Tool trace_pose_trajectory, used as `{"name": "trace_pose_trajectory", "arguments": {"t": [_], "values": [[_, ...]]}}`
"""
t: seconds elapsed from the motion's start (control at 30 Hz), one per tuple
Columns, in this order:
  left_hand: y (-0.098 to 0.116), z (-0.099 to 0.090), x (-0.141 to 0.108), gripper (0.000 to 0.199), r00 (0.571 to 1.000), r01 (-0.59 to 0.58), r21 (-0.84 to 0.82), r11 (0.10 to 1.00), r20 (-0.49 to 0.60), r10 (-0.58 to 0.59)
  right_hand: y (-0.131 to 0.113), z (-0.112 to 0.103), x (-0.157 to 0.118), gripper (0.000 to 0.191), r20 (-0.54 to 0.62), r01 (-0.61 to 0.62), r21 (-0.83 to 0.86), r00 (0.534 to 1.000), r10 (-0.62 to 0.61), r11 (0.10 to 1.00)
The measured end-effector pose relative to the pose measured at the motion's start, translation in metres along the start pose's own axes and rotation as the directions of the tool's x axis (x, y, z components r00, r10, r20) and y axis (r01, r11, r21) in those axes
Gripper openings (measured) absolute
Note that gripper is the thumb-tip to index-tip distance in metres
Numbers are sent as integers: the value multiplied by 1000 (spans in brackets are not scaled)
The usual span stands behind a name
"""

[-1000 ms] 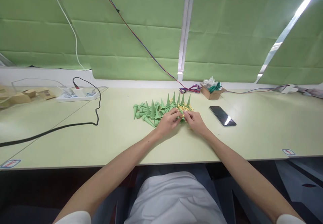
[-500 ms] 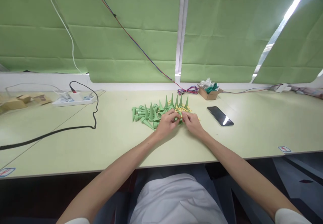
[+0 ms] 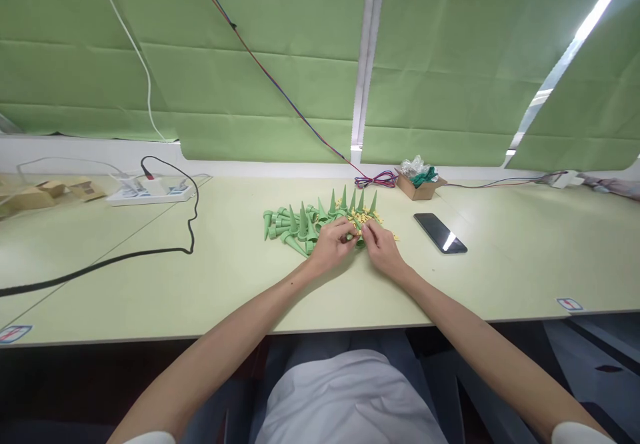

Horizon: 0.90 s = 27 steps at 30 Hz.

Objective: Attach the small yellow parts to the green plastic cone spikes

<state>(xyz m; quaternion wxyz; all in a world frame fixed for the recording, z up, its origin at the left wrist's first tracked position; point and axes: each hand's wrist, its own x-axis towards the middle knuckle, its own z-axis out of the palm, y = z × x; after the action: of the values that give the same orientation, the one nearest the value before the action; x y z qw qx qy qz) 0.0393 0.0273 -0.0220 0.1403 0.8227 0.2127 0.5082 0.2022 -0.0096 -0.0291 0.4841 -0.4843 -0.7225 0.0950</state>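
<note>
Side by side at the front of a pile of green plastic spikes (image 3: 303,223), my two hands nearly meet at the fingertips. My left hand (image 3: 333,244) is closed, with a bit of a green plastic spike showing between its fingers. Pinched together, the fingers of my right hand (image 3: 383,247) point toward that spike; what they hold is too small to make out. Small yellow pieces (image 3: 359,219) lie heaped just behind the hands. Several spikes stand point up along the back of the pile, and others lie on their sides to the left.
A black phone (image 3: 440,233) lies right of my hands on the pale table (image 3: 230,291). Behind it are a small cardboard box (image 3: 419,189) with plastic wrap and green material, and a bundled cable (image 3: 377,179). At left, a power strip (image 3: 150,194) has a black cord (image 3: 191,231).
The whole view has shifted slightly. My hands stay together over the pile, and a small gap now shows between their fingertips, with a bit of green visible at the left one.
</note>
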Motion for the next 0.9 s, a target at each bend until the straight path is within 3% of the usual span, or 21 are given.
{"name": "trace_pose_trajectory", "arguments": {"t": [0.3, 0.9], "values": [[-1, -2, 0, 18, 998, -56, 43, 998, 29, 54, -2, 2, -4, 29, -25, 3, -10, 1000, -3, 1000], [5, -6, 0, 16, 995, -36, 20, 999, 95, 34, -1, 8, -10, 28, -62, -3, -23, 998, 2, 1000]]}}
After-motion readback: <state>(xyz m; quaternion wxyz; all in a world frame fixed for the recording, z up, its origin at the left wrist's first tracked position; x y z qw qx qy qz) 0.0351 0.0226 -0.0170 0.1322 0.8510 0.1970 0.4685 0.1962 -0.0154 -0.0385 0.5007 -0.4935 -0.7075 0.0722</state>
